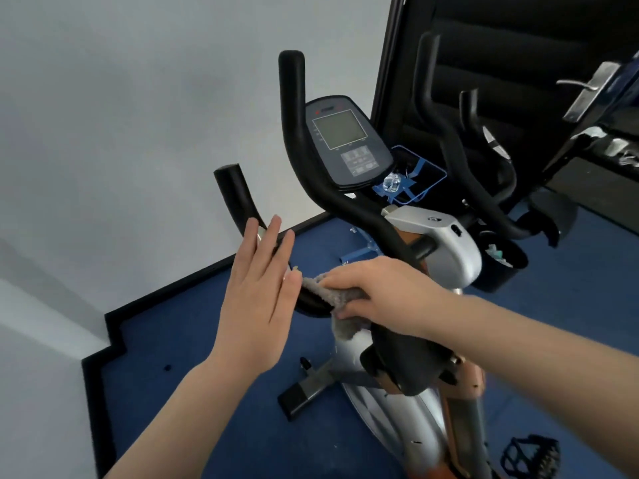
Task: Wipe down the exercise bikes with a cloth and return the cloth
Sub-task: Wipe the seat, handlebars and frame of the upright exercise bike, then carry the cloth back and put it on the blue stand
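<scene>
An exercise bike point(435, 243) with a silver body, black handlebars point(294, 133) and a grey console point(345, 143) stands in front of me. My right hand point(377, 292) is closed on a grey cloth point(332, 292) and presses it around the lower left handlebar. My left hand point(259, 288) is flat with fingers apart, right beside the cloth's left end and in front of the left handlebar grip point(235, 191), holding nothing. A second bike's black handlebars point(460, 150) rise at the right.
Blue carpet point(193, 340) with a black skirting runs along a white wall point(121, 133) to the left. A blue wire stand with a water bottle point(392, 184) sits behind the console. A black pedal point(529, 454) is at the lower right. A door handle point(584, 88) juts in at the upper right.
</scene>
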Available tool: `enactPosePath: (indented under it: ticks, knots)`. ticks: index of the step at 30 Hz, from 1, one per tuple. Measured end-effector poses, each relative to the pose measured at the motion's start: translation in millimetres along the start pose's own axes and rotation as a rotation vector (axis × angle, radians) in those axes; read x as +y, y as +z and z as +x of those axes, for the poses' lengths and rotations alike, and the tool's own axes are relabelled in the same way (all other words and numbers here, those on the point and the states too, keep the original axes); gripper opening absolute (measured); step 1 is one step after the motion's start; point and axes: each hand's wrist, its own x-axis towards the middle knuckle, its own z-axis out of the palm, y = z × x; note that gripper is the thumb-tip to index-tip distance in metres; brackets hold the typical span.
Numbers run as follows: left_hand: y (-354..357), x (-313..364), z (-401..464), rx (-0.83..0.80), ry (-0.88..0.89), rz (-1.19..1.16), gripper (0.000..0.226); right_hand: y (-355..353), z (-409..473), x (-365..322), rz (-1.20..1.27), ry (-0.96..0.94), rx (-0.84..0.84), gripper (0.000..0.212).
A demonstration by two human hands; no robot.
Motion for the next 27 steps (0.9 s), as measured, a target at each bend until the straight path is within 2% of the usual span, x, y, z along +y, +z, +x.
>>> enactPosePath:
  ticks: [4, 8, 12, 17, 21, 23, 27]
  knots:
    - [7, 10, -8, 0.010, -0.047, 0.158, 0.054, -22, 0, 26, -0.128, -0.018, -0.068, 0.022]
    - [11, 21, -13, 0.029, -0.102, 0.239, 0.055, -22, -1, 28, -0.236, -0.075, -0.025, 0.008]
    - [10, 30, -35, -0.019, -0.134, 0.244, 0.056, -22, -6, 24, -0.286, -0.061, 0.033, 0.008]
    - [-1, 44, -75, -0.090, -0.242, 0.124, 0.063, -16, -12, 2, -0.379, -0.049, 0.168, 0.013]
    - [-10, 49, -110, -0.109, -0.329, 0.198, 0.053, 1, -45, -32, -0.233, -0.169, 0.239, 0.010]
    - [-18, 50, -125, -0.081, -0.357, 0.205, 0.048, 14, -63, -45, -0.150, -0.234, 0.308, 0.017]
    - [-35, 55, -155, -0.067, -0.339, 0.230, 0.046, 54, -102, -57, -0.025, -0.199, 0.366, 0.030]
